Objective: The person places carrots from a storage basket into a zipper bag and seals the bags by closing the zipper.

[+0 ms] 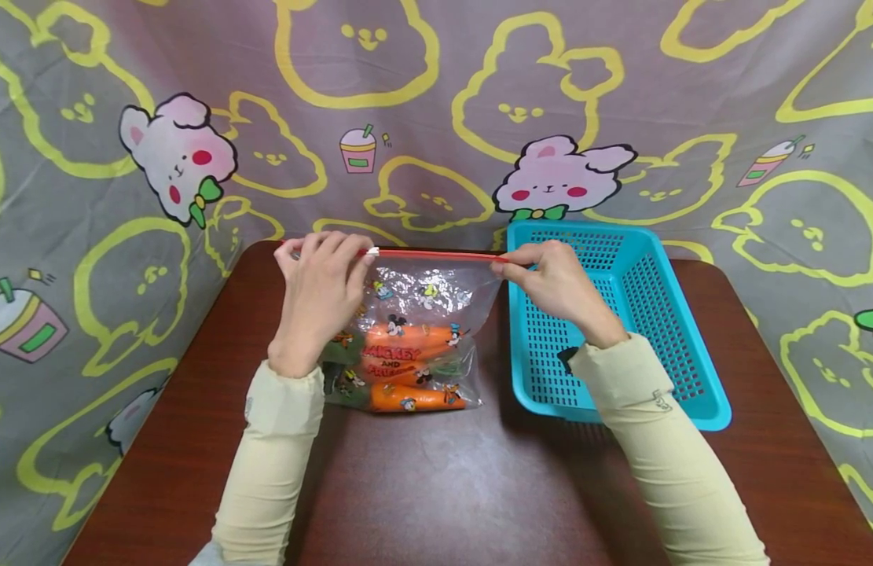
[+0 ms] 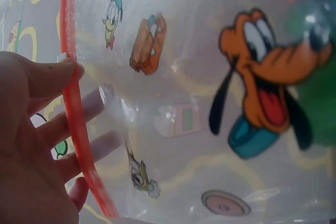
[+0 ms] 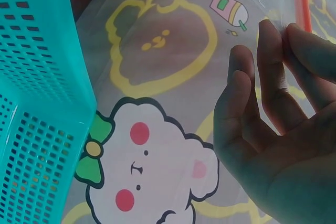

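Note:
A clear zip bag (image 1: 471, 295) printed with cartoon characters is stretched between both hands, its red zip strip (image 1: 436, 254) along the top. Orange toy-like carrots (image 1: 416, 398) with green ends lie inside the lower part. At the zip's left end, by a white slider (image 1: 372, 251), my left hand (image 1: 319, 283) pinches the strip between thumb and fingers. In the left wrist view, the thumb presses the red strip (image 2: 77, 129) while other fingers show behind the clear plastic. My right hand (image 1: 549, 279) pinches the bag's upper right corner, with its remaining fingers curled in the right wrist view.
A turquoise perforated basket (image 1: 518, 346) stands on the brown table (image 1: 436, 487) to the right, under the right forearm. Something small and black (image 1: 567, 359) shows in it beside the sleeve. A grey curtain (image 1: 422, 71) with cartoon prints hangs behind the table.

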`<control>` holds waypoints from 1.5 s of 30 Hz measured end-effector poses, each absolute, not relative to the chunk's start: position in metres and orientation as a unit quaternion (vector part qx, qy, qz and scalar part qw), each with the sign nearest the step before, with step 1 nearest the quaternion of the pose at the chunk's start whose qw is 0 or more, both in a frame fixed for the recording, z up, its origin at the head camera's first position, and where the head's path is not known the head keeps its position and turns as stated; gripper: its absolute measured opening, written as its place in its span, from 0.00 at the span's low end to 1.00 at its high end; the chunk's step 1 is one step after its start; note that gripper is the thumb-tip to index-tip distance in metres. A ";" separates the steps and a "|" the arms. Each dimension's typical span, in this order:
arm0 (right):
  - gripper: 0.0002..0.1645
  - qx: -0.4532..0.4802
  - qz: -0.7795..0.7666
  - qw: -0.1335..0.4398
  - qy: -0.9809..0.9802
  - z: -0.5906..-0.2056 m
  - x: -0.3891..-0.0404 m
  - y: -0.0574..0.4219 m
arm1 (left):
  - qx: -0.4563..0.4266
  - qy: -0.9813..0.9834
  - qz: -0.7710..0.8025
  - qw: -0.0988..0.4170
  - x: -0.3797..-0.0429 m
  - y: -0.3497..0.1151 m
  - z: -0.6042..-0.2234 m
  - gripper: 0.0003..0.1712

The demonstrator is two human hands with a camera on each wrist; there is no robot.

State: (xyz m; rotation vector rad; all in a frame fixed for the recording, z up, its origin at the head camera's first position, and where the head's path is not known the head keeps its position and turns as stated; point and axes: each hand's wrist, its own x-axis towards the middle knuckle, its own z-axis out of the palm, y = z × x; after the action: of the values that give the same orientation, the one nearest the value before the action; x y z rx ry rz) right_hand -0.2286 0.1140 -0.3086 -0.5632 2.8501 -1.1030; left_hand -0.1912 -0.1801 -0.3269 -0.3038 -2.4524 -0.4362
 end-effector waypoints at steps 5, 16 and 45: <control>0.17 -0.180 -0.357 0.015 0.917 -0.310 -0.230 0.114 | -0.112 -0.927 -0.167 0.318 -0.191 -0.183 -0.327 0.13; 0.16 -0.180 -0.362 0.009 0.915 -0.311 -0.230 0.116 | -0.112 -0.922 -0.173 0.328 -0.191 -0.187 -0.330 0.11; 0.16 -0.177 -0.353 0.011 0.919 -0.311 -0.230 0.118 | -0.092 -0.927 -0.171 0.321 -0.189 -0.201 -0.332 0.13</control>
State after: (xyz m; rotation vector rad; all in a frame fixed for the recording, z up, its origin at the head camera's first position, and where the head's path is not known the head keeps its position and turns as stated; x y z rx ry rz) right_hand -0.2304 0.1181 -0.3115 -0.5537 2.8665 -1.1019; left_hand -0.1891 -0.2009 -0.3319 -0.2420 -2.4354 -0.4493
